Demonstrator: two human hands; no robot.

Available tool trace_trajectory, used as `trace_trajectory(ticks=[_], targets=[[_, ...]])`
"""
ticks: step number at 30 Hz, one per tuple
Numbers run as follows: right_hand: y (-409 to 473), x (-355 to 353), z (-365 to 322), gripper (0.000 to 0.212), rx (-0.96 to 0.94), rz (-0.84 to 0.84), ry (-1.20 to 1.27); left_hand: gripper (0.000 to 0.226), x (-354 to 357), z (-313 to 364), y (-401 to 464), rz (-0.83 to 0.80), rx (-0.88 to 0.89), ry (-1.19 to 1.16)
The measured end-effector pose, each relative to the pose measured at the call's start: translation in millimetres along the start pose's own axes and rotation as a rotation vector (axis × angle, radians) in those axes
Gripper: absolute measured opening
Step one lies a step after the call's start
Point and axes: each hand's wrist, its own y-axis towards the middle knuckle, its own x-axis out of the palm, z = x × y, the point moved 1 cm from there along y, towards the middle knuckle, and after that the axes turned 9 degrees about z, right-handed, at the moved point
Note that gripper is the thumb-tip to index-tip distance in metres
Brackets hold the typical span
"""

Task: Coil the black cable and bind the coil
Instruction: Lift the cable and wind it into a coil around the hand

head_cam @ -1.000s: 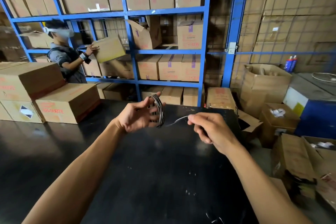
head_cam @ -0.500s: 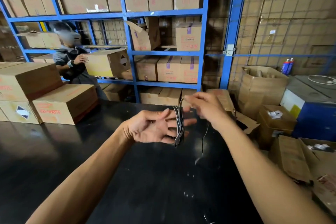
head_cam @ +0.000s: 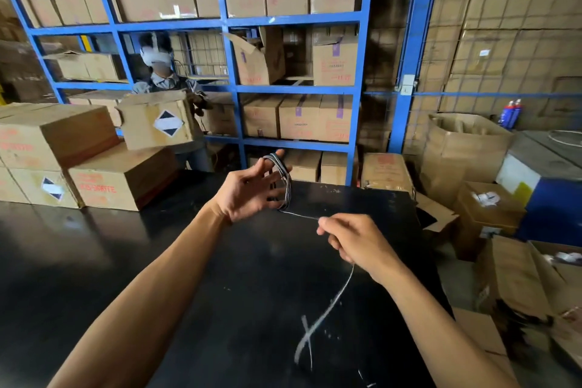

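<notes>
While I watch through the head camera, the only view I have, both bare arms reach out over a glossy black table (head_cam: 132, 255). The left hand (head_cam: 248, 190) is held up with the palm turned inward and the fingers spread, not clenched. The black cable (head_cam: 285, 181) is looped several times around those fingers, forming a narrow upright coil that runs from the raised fingertip down to the lower fingers. So the left hand is open, carrying the coil as a frame rather than squeezing it.

From the bottom of the coil a single strand runs right and slightly down, pulled straight, to the right hand (head_cam: 352, 241). That hand is closed in a loose fist, pinching the strand between thumb and fingers. The two hands are near each other but apart, joined only by that strand.

Below the right hand the loose end of the cable (head_cam: 327, 312) hangs down and trails toward the table, blurred; I cannot tell where it touches the surface.

Beyond the table stand blue shelves (head_cam: 226, 22) filled with cardboard boxes. More boxes (head_cam: 122, 176) sit on the far left of the table. Behind them another person (head_cam: 163, 79) holds a carton (head_cam: 157, 120) with a diamond label.
</notes>
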Motion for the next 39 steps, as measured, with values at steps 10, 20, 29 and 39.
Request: trace_trajectory(ticks=[10,20,29,39], targets=[[32,-34,-73,0.029,-0.182,0.128,0.105,0.052,4,-49,-12,-0.154,-0.311,0.234],[58,-19,-34,0.017,-0.078,0.049,-0.12,0.057,48,-32,-28,-0.578,-0.171,0.15],[8,6,25,0.027,-0.039,-0.139,-0.077,0.058,30,13,-13,-0.19,0.056,-0.038],[19,-48,-43,0.032,-0.107,-0.011,0.07,0.052,-12,-29,-11,-0.017,-0.202,0.157]])
